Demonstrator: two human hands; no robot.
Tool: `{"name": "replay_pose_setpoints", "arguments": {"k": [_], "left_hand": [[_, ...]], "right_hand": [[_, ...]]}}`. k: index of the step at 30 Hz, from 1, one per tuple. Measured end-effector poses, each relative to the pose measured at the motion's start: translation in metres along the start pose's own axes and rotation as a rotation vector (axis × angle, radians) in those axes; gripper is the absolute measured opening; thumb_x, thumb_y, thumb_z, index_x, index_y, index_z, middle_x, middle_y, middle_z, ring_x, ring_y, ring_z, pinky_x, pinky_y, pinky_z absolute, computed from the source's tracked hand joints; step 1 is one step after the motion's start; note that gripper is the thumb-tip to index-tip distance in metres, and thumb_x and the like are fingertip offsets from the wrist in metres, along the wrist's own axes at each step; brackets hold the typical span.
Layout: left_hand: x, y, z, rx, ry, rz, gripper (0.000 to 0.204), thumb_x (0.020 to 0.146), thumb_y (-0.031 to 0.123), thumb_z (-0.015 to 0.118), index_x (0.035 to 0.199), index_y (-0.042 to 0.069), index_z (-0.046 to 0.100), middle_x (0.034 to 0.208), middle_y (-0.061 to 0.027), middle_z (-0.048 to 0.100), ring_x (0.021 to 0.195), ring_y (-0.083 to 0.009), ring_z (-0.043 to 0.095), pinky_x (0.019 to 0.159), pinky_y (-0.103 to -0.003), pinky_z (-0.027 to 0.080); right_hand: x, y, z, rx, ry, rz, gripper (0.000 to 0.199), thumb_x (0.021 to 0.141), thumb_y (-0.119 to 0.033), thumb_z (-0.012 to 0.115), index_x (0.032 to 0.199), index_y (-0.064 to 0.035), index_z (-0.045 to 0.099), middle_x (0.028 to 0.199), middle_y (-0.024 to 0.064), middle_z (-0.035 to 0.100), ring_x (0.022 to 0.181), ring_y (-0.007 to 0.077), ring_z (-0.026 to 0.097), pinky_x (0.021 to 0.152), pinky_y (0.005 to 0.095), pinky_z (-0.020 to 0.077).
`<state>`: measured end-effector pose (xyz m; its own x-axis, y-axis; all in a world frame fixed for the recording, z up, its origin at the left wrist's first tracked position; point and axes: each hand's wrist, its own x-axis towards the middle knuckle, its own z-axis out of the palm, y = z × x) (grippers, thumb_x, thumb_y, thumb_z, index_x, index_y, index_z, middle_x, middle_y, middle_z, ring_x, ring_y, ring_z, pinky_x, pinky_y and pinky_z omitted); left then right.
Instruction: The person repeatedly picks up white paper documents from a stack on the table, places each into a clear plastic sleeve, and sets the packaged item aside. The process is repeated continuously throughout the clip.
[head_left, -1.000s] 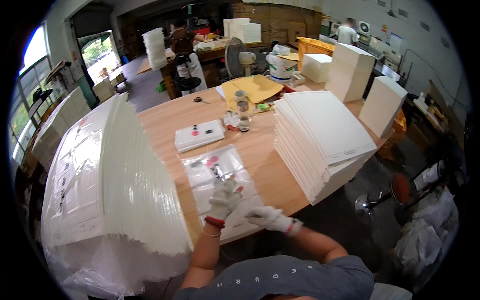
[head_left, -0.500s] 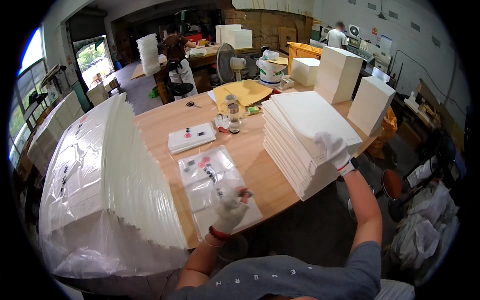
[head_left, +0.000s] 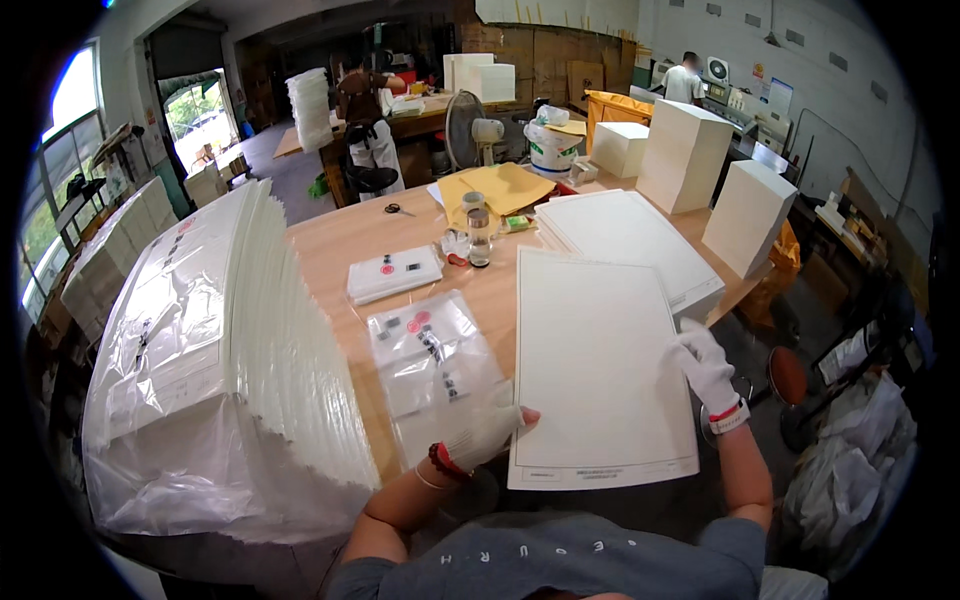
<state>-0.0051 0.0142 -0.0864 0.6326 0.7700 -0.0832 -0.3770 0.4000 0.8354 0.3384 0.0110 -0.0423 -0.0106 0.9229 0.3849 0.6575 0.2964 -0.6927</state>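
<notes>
At a wood-topped worktable (head_left: 330,250) in a busy workshop, a person in a grey shirt and white gloves is handling a large white sheet (head_left: 600,370) with both hands. The sheet is stretching out in front of the person, its near end reaching past the table's edge, with a thin line framing its face. The left hand (head_left: 487,432) is closing on the lower left edge, its bare thumb tip resting on top. The right hand (head_left: 703,365) is meeting the opposite edge with bent fingers, partly closed; whether it is pinching the sheet, one cannot tell. Beyond the sheet, a stack of similar sheets (head_left: 640,235) is sitting on the tabletop. To the left, a clear plastic sleeve (head_left: 435,350) with red and black marks is lying flat just beside the left hand, and a pile of folded sleeves (head_left: 395,277) is resting behind it. A glass jar (head_left: 479,242) is standing near the pile, with scissors (head_left: 397,209) and yellow envelopes (head_left: 505,187) lying farther back. A tall, glossy plastic-wrapped stack (head_left: 190,330) is filling the left side.
</notes>
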Motion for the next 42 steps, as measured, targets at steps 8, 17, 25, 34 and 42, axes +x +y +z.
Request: {"name": "replay_pose_setpoints", "arguments": {"k": [8,17,25,34,42], "left_hand": [[0.009,-0.082,0.036,1.515,0.412,0.692,0.057,0.067,0.008,0.062,0.119,-0.005,0.046,0.125,-0.0261,0.043,0.101,-0.0294,0.056,0.082,-0.042,0.046],[0.012,-0.011,-0.11,1.751,1.057,0.689,0.055,0.074,0.018,0.06,0.124,0.0,0.044,0.096,-0.0155,0.06,0.085,-0.0306,0.059,0.075,-0.042,0.047],[0.03,-0.072,-0.075,1.526,0.384,0.643,0.029,0.074,0.019,0.058,0.097,0.001,0.061,0.084,-0.0134,0.061,0.077,-0.0249,0.058,0.067,-0.035,0.047],[0.045,-0.126,-0.155,1.536,0.419,0.589,0.027,0.074,0.014,0.055,0.099,0.004,0.058,0.081,-0.0156,0.057,0.073,-0.0332,0.055,0.068,-0.043,0.045],[-0.01,-0.152,-0.262,-0.002,1.088,0.418,0.021,0.084,0.013,0.048,0.103,0.006,0.053,0.082,-0.0068,0.056,0.06,-0.0135,0.052,0.053,-0.028,0.044]], "right_hand": [[-0.076,-0.067,0.175,0.551,0.324,0.026,0.049,0.085,-0.013,0.056,0.126,0.0052,0.037,0.109,0.0153,0.056,0.097,0.022,0.056,0.085,0.0329,0.0455],[-0.085,-0.014,0.148,0.049,-0.114,-0.126,0.038,0.074,-0.007,0.065,0.11,-0.0002,0.054,0.104,0.02,0.06,0.091,0.0295,0.063,0.078,0.0324,0.05],[-0.052,0.006,0.233,-0.201,-0.656,0.003,0.032,0.083,-0.031,0.051,0.108,-0.0114,0.058,0.109,0.0166,0.057,0.087,0.034,0.06,0.073,0.0403,0.0497],[0.003,0.047,0.328,-0.377,0.186,0.008,0.05,0.08,-0.037,0.058,0.119,-0.0083,0.045,0.096,0.0185,0.06,0.092,0.0375,0.058,0.077,0.0448,0.0467],[0.044,0.079,0.345,-0.44,-0.57,0.288,0.058,0.089,-0.04,0.039,0.137,-0.0119,0.025,0.099,0.024,0.061,0.088,0.0418,0.059,0.074,0.0518,0.045]]}}
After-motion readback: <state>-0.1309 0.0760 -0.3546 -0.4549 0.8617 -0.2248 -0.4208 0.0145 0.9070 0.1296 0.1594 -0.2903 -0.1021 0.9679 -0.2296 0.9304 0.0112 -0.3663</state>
